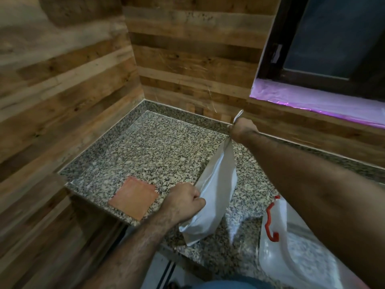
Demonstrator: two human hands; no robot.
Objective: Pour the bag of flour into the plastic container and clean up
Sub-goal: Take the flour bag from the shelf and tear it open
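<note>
both forearms are bare, no sleeves anywhere in view, and there's a fair bit of dark hair running along them. no watch, rings or bands on the left hand or the right hand. a bit of blue clothing peeks in at the bottom edge, can't tell what garment.

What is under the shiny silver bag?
Under the silver bag lies the speckled granite counter; the bag's bottom corner rests on it. Both hands, left hand and right hand, grip the bag. The counter directly beneath is hidden.
</note>
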